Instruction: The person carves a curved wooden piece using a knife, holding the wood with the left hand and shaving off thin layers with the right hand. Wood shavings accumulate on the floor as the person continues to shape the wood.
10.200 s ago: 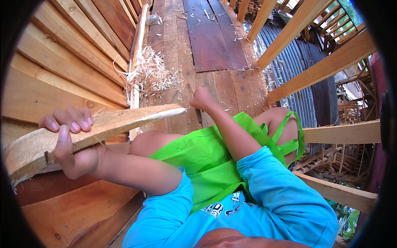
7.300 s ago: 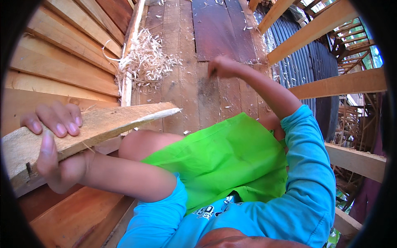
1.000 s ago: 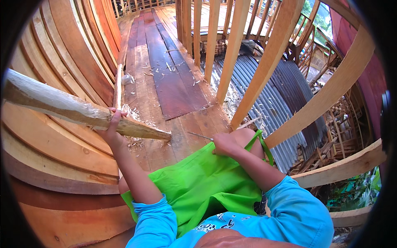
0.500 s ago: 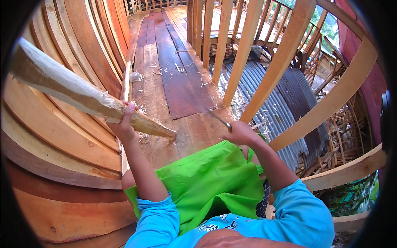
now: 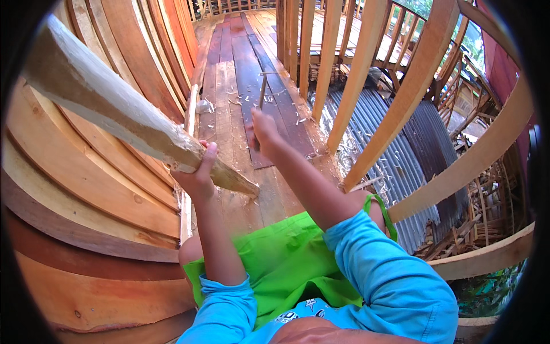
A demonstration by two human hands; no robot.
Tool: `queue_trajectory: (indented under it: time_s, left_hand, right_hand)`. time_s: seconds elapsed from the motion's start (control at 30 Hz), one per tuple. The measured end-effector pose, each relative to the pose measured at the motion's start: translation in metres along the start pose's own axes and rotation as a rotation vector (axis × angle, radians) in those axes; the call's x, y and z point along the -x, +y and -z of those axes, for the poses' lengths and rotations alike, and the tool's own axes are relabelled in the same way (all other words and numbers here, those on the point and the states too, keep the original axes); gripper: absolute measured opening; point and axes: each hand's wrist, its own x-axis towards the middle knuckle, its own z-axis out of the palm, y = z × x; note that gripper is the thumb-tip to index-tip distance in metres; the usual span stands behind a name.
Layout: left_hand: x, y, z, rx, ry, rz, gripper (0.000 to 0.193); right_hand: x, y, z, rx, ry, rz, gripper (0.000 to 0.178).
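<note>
My left hand (image 5: 197,172) grips a long rough wooden stake (image 5: 114,109) near its tapered lower end. The stake slants up to the far left, and its pointed tip rests low on the plank floor in front of my knees. My right hand (image 5: 263,129) is raised above the stake's tip and is closed on a thin hand tool (image 5: 262,90) with a short crosspiece at its top; its exact kind is too blurred to tell. Green shorts and blue sleeves fill the lower part of the view.
Curved wooden hull planks (image 5: 86,200) rise on my left. A plank floor (image 5: 238,74) with wood shavings runs ahead. Slanted timber ribs (image 5: 412,97) stand on the right, with corrugated metal sheeting (image 5: 401,160) beyond them.
My right hand has swung up from beside my knee to above the stake's tip, carrying the tool. The stake now stands steeper, its top nearer my head.
</note>
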Motion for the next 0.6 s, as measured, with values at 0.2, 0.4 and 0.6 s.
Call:
queue_trajectory:
  time_s: [0.2, 0.4, 0.6]
  left_hand:
    - [0.002, 0.009, -0.007, 0.156, 0.006, 0.02, 0.05]
    - [0.011, -0.011, -0.016, 0.177, -0.056, 0.053, 0.04]
    - [0.015, -0.025, -0.021, 0.121, -0.143, -0.017, 0.05]
  right_hand:
    - [0.011, 0.075, 0.068, 0.34, -0.177, 0.039, 0.04]
    - [0.025, 0.083, 0.111, 0.761, -0.406, 0.482, 0.047]
    - [0.014, 0.119, 0.12, 0.606, -0.512, 0.521, 0.033]
